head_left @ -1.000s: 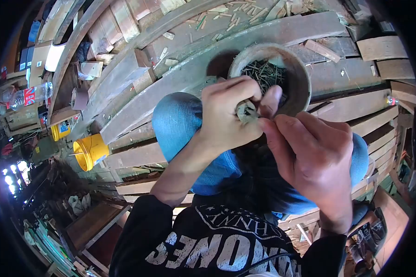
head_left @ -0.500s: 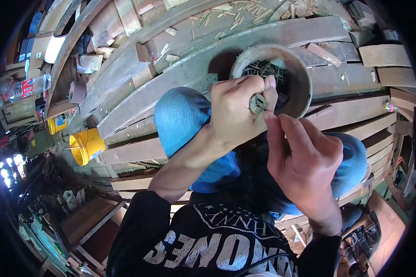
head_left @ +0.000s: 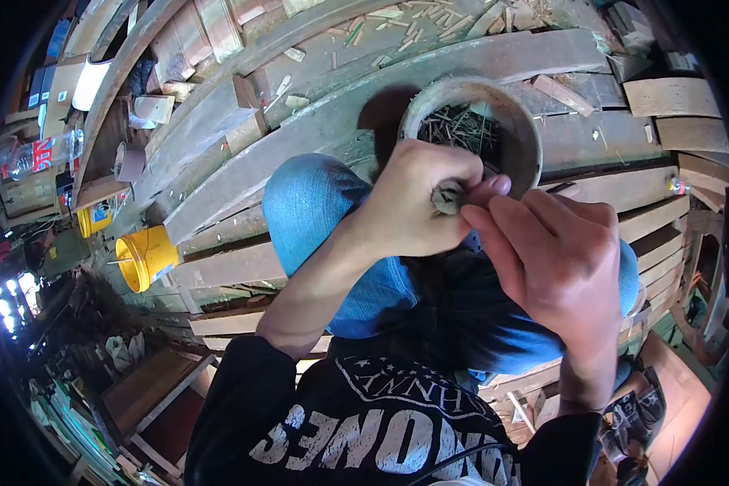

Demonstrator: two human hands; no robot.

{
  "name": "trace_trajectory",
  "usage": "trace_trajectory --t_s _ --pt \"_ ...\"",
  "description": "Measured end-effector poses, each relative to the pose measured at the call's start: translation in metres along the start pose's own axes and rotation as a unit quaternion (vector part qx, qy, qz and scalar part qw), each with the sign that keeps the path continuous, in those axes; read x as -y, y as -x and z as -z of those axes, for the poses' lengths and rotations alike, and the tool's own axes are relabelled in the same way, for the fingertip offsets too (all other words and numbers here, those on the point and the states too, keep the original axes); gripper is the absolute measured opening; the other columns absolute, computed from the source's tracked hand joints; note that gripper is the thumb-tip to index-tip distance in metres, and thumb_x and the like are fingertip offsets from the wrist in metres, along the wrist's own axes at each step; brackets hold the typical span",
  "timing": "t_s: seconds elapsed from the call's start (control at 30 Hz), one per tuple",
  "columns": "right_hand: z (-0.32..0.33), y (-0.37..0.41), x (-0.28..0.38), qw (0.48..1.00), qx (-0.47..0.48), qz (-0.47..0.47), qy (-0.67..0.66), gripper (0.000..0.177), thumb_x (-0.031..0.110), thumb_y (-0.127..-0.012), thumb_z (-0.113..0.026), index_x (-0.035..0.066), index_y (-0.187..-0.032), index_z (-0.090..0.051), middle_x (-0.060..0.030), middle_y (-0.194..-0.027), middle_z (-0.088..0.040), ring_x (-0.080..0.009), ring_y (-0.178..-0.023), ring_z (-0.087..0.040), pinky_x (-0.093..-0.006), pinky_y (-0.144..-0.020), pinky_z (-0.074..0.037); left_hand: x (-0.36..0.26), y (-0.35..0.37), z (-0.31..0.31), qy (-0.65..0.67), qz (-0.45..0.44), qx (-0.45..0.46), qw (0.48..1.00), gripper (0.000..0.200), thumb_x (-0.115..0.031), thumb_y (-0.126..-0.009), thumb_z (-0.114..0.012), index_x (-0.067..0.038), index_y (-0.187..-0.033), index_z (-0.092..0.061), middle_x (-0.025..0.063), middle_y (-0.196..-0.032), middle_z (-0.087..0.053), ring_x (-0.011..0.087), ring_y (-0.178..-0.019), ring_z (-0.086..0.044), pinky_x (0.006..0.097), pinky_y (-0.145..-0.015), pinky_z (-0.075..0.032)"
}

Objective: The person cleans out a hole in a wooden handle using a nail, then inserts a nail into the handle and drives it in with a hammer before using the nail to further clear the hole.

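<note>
My left hand is closed around a small grey-brown round-ended piece, which sticks out between thumb and fingers. My right hand meets it from the right, fingertips pinched against the piece; whether those fingers hold anything is hidden. Both hands hover over my knees in blue jeans. Just beyond them stands a round wooden bowl filled with several thin nails.
Long curved wooden planks run across the floor, strewn with wood chips. A yellow bucket stands at the left, with a plastic bottle and boxes farther left. Stacked boards lie at the right.
Both hands shifted slightly while working the small piece; my right hand dropped away, then came back up against my left hand's fingertips. The view moved a little.
</note>
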State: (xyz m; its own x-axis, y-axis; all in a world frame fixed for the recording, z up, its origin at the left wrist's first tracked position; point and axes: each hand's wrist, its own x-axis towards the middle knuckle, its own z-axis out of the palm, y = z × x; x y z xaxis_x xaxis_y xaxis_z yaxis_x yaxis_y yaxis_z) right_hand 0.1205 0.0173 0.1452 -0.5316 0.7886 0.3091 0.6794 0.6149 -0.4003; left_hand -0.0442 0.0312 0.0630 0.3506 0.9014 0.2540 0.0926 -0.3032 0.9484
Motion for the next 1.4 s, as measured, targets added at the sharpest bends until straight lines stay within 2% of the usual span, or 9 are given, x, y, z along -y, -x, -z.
trace_trajectory --t_s 0.07,0.27,0.6,0.67,0.83,0.93,1.0,1.17,1.4 --pt "0.007 -0.002 -0.004 0.998 0.045 0.049 0.003 0.014 0.007 -0.077 -0.077 0.004 -0.080 -0.063 -0.0038 -0.057 -0.048 -0.0211 -0.044 -0.050 -0.0347 -0.041 -0.038 0.000 0.002 0.003 -0.031 -0.014 0.024 0.999 0.026 -0.002 -0.075 -0.066 -0.001 -0.058 -0.047 0.0089 -0.050 -0.039 0.0178 -0.045 -0.035 0.0313 -0.044 -0.031" --pt "0.006 0.002 0.001 0.998 0.057 0.028 -0.008 0.014 0.005 -0.078 -0.076 0.003 -0.081 -0.063 -0.0050 -0.057 -0.049 -0.0221 -0.042 -0.049 -0.0341 -0.041 -0.037 0.003 0.004 -0.001 0.000 -0.049 0.001 0.999 0.027 -0.001 -0.075 -0.066 -0.002 -0.057 -0.046 0.0100 -0.050 -0.041 0.0213 -0.044 -0.036 0.0320 -0.044 -0.034" --pt "-0.023 0.012 0.030 0.988 -0.057 -0.143 -0.023 0.012 0.003 -0.082 -0.073 0.003 -0.076 -0.063 -0.0106 -0.059 -0.056 -0.0273 -0.042 -0.051 -0.0332 -0.041 -0.037 0.001 0.000 -0.020 -0.162 -0.041 -0.232 0.958 0.038 0.000 -0.085 -0.065 -0.003 -0.058 -0.039 0.0060 -0.050 -0.034 0.0105 -0.046 -0.029 0.0317 -0.041 -0.027" --pt "-0.023 0.009 0.033 0.986 -0.062 -0.151 -0.032 0.012 0.003 -0.082 -0.073 0.003 -0.076 -0.062 -0.0109 -0.058 -0.055 -0.0272 -0.042 -0.051 -0.0330 -0.041 -0.037 0.003 0.001 -0.019 -0.184 -0.038 -0.243 0.952 0.023 0.004 -0.076 -0.066 -0.003 -0.065 -0.047 0.0160 -0.059 -0.055 0.0340 -0.052 -0.057 0.0375 -0.048 -0.044" --pt "-0.020 0.007 0.031 0.982 -0.061 -0.165 -0.074 0.014 0.003 -0.083 -0.072 0.001 -0.073 -0.062 -0.0114 -0.056 -0.054 -0.0261 -0.042 -0.050 -0.0326 -0.041 -0.037 0.002 -0.002 -0.018 -0.233 -0.062 -0.279 0.930 0.029 0.002 -0.079 -0.068 -0.003 -0.063 -0.044 0.0136 -0.054 -0.047 0.0329 -0.046 -0.049 0.0380 -0.045 -0.038" --pt "-0.019 0.004 0.021 0.983 -0.063 -0.139 -0.101 0.015 0.002 -0.083 -0.072 0.001 -0.072 -0.062 -0.0116 -0.055 -0.053 -0.0249 -0.041 -0.049 -0.0325 -0.041 -0.036 0.001 -0.003 -0.012 -0.176 -0.027 -0.233 0.956 0.030 -0.005 -0.081 -0.070 -0.002 -0.063 -0.046 0.0133 -0.055 -0.046 0.0330 -0.046 -0.047 0.0383 -0.045 -0.037" --pt "-0.013 0.004 0.015 0.984 -0.029 -0.148 -0.089 0.015 0.003 -0.083 -0.072 0.000 -0.072 -0.063 -0.0119 -0.054 -0.053 -0.0255 -0.041 -0.048 -0.0323 -0.042 -0.035 0.003 0.000 -0.009 -0.128 -0.049 -0.124 0.983 0.029 -0.007 -0.084 -0.071 -0.002 -0.064 -0.049 0.0065 -0.053 -0.039 0.0155 -0.047 -0.036 0.0310 -0.045 -0.032" --pt "0.003 0.011 0.005 0.984 0.025 -0.125 -0.128 0.012 0.005 -0.081 -0.073 -0.002 -0.074 -0.066 -0.0135 -0.057 -0.057 -0.0280 -0.044 -0.054 -0.0344 -0.045 -0.040 -0.005 0.013 0.003 -0.077 0.045 0.076 0.993 0.014 -0.011 -0.075 -0.065 0.000 -0.073 -0.057 0.0142 -0.061 -0.056 0.0293 -0.051 -0.057 0.0339 -0.049 -0.042" --pt "0.013 0.012 -0.002 0.986 0.107 -0.085 -0.094 0.012 0.006 -0.078 -0.074 0.000 -0.073 -0.065 -0.0126 -0.062 -0.062 -0.0303 -0.049 -0.058 -0.0363 -0.047 -0.044 0.002 0.018 -0.002 -0.049 0.041 0.116 0.991 0.016 -0.015 -0.073 -0.064 -0.001 -0.081 -0.064 0.0149 -0.065 -0.060 0.0358 -0.061 -0.064 0.0353 -0.054 -0.049"
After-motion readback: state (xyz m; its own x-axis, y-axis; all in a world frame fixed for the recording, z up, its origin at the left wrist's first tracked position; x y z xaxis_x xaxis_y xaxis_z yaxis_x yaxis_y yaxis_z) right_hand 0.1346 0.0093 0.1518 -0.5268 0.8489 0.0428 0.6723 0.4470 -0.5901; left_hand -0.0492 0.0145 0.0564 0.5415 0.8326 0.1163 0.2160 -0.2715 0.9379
